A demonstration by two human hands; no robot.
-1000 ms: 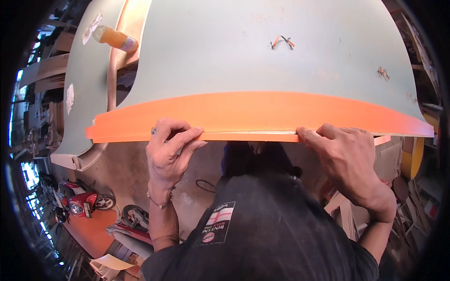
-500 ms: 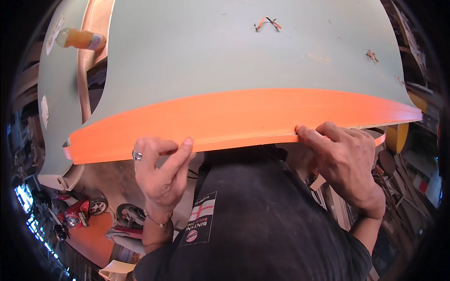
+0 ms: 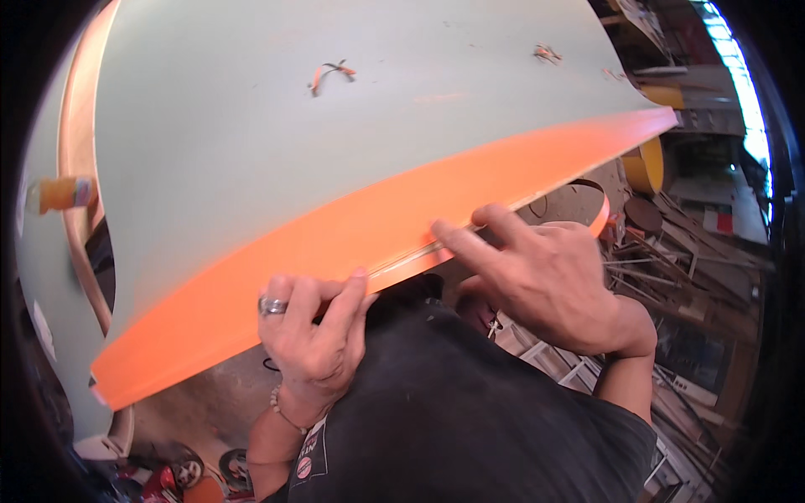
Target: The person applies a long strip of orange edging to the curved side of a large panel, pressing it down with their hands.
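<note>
A long orange panel with a curved far side lies across the grey-green worktop, slanting up to the right. Along its near edge runs a thin orange edging strip, with its loose end curling out beyond my right hand. My left hand, a ring on one finger, pinches the strip against the panel edge near the middle. Just right of it, my right hand grips the same edge, index fingertip on top; its thumb is mostly hidden and slightly blurred.
Dark and orange strip scraps and another small tangle lie on the grey-green worktop. A bottle of orange drink is at the far left. Wood offcuts and a yellow curved piece stand at right; a red motorbike is below left.
The view has turned, so the panel now slants upward to the right. My right hand has come left along the edge, closer to my left hand, which keeps its pinch.
</note>
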